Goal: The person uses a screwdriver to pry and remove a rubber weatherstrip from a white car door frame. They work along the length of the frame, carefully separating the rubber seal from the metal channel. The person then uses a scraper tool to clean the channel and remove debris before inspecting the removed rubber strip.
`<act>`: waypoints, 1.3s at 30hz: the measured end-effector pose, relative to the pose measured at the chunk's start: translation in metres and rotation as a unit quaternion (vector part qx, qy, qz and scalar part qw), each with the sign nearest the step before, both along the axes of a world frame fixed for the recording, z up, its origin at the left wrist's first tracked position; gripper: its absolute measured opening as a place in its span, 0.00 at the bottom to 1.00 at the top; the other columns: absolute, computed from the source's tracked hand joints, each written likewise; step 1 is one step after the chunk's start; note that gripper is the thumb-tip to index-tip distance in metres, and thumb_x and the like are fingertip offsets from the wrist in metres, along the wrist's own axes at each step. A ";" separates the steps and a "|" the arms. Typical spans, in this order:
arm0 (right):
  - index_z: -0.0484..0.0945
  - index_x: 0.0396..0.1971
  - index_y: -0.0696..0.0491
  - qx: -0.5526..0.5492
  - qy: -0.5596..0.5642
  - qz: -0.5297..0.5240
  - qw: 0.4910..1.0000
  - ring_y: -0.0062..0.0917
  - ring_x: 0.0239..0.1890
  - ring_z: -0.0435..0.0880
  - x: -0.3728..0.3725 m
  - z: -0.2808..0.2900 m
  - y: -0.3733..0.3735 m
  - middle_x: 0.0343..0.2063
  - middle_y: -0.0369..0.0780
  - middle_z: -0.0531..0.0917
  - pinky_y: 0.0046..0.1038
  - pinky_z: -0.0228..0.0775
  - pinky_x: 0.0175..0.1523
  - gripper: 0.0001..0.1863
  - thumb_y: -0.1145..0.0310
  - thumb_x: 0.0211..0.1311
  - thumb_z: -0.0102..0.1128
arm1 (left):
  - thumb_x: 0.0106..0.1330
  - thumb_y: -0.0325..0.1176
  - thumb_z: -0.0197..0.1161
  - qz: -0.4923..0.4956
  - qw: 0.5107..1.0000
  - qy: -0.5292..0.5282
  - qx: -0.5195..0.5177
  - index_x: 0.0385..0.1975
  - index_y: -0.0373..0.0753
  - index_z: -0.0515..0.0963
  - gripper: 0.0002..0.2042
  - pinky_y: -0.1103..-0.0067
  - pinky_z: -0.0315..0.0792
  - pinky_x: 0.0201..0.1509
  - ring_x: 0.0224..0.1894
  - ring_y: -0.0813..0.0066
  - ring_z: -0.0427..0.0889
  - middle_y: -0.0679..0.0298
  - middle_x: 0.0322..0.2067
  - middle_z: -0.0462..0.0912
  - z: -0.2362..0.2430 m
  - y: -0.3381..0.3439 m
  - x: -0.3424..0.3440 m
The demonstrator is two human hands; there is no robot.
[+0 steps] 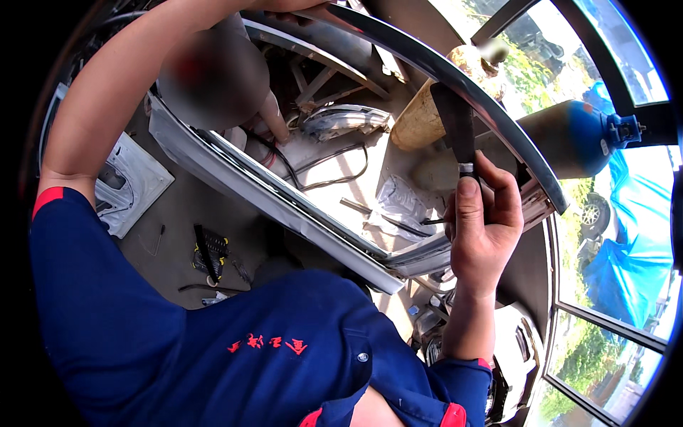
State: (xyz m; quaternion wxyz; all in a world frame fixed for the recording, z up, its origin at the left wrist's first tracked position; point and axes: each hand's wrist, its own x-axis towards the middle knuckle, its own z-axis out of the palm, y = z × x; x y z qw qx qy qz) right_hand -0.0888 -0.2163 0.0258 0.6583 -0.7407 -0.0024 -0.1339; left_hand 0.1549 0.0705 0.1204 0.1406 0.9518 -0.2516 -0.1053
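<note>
My right hand (487, 228) grips a putty knife (455, 121), its dark, flat blade pointing up and away from me. The blade lies beside the inner edge of a long, curved, glossy dark car body strip (491, 96); whether it touches I cannot tell. Most of the knife's handle is hidden in my fingers. My left arm reaches up and over to the top of the view. There my left hand (288, 4) is by the strip's far end, mostly cut off, with its fingers hidden. Below the strip is an open car body frame with a pale sill (263, 192).
Inside the frame, another person (274, 117) crouches near a loose headlamp (345, 122) and a black rubber strip (366, 160). Gas cylinders (569, 139) stand at the right by the windows. A white panel (139, 188) and a bit set (210, 252) lie on the left floor.
</note>
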 end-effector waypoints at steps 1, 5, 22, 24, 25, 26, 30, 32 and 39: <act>0.75 0.56 0.59 -0.008 0.000 -0.001 1.000 0.08 0.19 0.68 0.003 0.005 -0.005 0.23 0.31 0.78 0.13 0.55 0.23 0.17 0.71 0.72 0.62 | 0.71 0.44 0.45 0.044 0.999 0.032 0.006 0.41 0.32 0.80 0.21 0.68 0.72 0.49 0.43 0.62 0.81 0.53 0.38 0.84 -0.008 -0.003 0.008; 0.76 0.56 0.59 -0.056 0.041 0.031 0.997 0.08 0.20 0.68 0.011 0.039 -0.022 0.23 0.30 0.78 0.13 0.55 0.24 0.16 0.71 0.72 0.60 | 0.71 0.43 0.45 0.039 0.999 0.024 -0.020 0.38 0.32 0.81 0.21 0.67 0.71 0.48 0.42 0.62 0.80 0.53 0.37 0.84 -0.016 0.001 0.014; 0.75 0.57 0.59 -0.054 0.027 0.040 0.997 0.08 0.17 0.66 0.015 0.033 -0.016 0.19 0.28 0.75 0.13 0.52 0.21 0.17 0.70 0.73 0.60 | 0.72 0.45 0.45 0.044 0.999 0.017 0.016 0.43 0.32 0.81 0.23 0.65 0.69 0.56 0.48 0.60 0.81 0.51 0.45 0.85 -0.001 -0.004 0.005; 0.75 0.58 0.59 -0.077 0.030 0.049 0.995 0.07 0.18 0.67 0.018 0.039 -0.022 0.20 0.29 0.75 0.12 0.52 0.22 0.17 0.70 0.73 0.60 | 0.71 0.45 0.46 0.055 0.998 0.024 0.011 0.42 0.33 0.81 0.22 0.65 0.69 0.55 0.47 0.60 0.81 0.51 0.45 0.85 -0.004 -0.005 0.005; 0.75 0.58 0.59 -0.071 0.031 0.037 0.996 0.07 0.18 0.67 0.014 0.032 -0.018 0.20 0.29 0.76 0.12 0.52 0.22 0.17 0.70 0.73 0.60 | 0.71 0.45 0.46 0.060 0.998 0.025 0.007 0.41 0.34 0.82 0.21 0.65 0.69 0.55 0.47 0.60 0.81 0.52 0.44 0.86 -0.004 -0.007 0.006; 0.75 0.58 0.58 -0.056 0.029 0.018 0.998 0.07 0.19 0.67 0.009 0.023 -0.010 0.20 0.29 0.76 0.12 0.52 0.23 0.18 0.70 0.73 0.61 | 0.71 0.44 0.46 0.057 0.998 0.026 0.012 0.41 0.34 0.82 0.21 0.65 0.69 0.55 0.47 0.60 0.81 0.52 0.44 0.86 -0.005 -0.009 0.007; 0.75 0.57 0.58 -0.018 -0.005 0.001 1.000 0.07 0.20 0.68 0.006 0.012 0.008 0.22 0.30 0.77 0.12 0.53 0.24 0.17 0.71 0.72 0.62 | 0.71 0.42 0.46 -0.039 0.999 0.003 0.017 0.40 0.33 0.82 0.20 0.66 0.70 0.53 0.46 0.61 0.81 0.53 0.42 0.85 -0.010 0.000 0.020; 0.76 0.57 0.59 -0.060 0.031 0.037 0.997 0.07 0.19 0.68 0.014 0.030 -0.013 0.21 0.29 0.77 0.12 0.53 0.23 0.17 0.70 0.72 0.61 | 0.71 0.40 0.46 -0.034 0.999 0.001 0.008 0.38 0.34 0.82 0.19 0.67 0.70 0.52 0.44 0.62 0.81 0.53 0.40 0.85 -0.009 -0.001 0.015; 0.76 0.56 0.59 -0.026 0.008 0.010 1.000 0.08 0.19 0.68 0.009 0.007 0.004 0.21 0.29 0.76 0.13 0.56 0.23 0.16 0.72 0.72 0.60 | 0.70 0.40 0.46 -0.054 0.998 0.019 -0.013 0.34 0.34 0.81 0.18 0.66 0.70 0.52 0.43 0.61 0.80 0.54 0.37 0.85 -0.011 0.000 0.021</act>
